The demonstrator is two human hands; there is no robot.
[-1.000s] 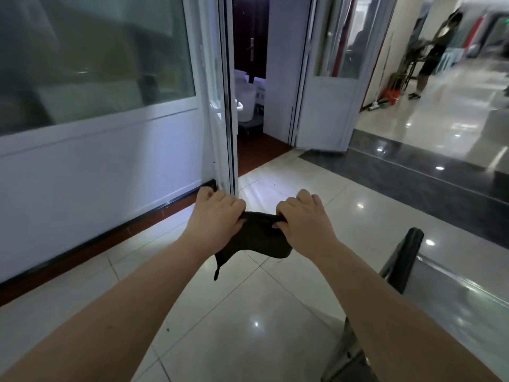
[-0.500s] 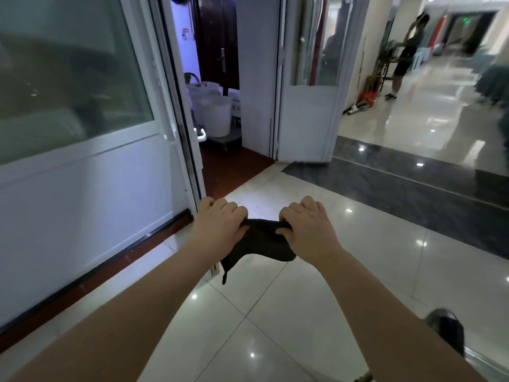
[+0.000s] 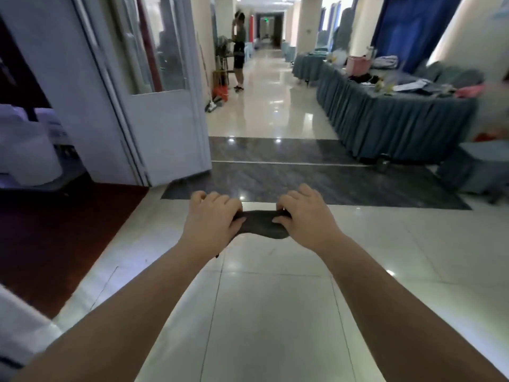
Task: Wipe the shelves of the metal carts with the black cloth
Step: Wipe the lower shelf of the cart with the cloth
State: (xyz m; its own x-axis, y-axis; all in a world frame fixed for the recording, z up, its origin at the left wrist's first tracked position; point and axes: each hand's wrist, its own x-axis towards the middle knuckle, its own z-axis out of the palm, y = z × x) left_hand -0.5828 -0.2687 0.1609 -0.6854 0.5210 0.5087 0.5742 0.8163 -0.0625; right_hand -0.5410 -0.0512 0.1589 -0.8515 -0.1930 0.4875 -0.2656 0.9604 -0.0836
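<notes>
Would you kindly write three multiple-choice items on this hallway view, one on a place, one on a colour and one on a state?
1. Where do the skirted tables stand?
A. along the right side
B. inside the doorway on the left
C. right at the person's feet

2. What colour is their skirt?
A. red
B. grey-blue
C. white

3. How is the black cloth being held?
A. draped over one forearm
B. lying untouched on the tiles
C. gripped at its ends by the left hand and the right hand

Answers: 1 A, the tables run down the right of the view. 2 B, the pleated fabric reads grey-blue. 3 C, both hands curl round the cloth, which spans the gap between them.
</notes>
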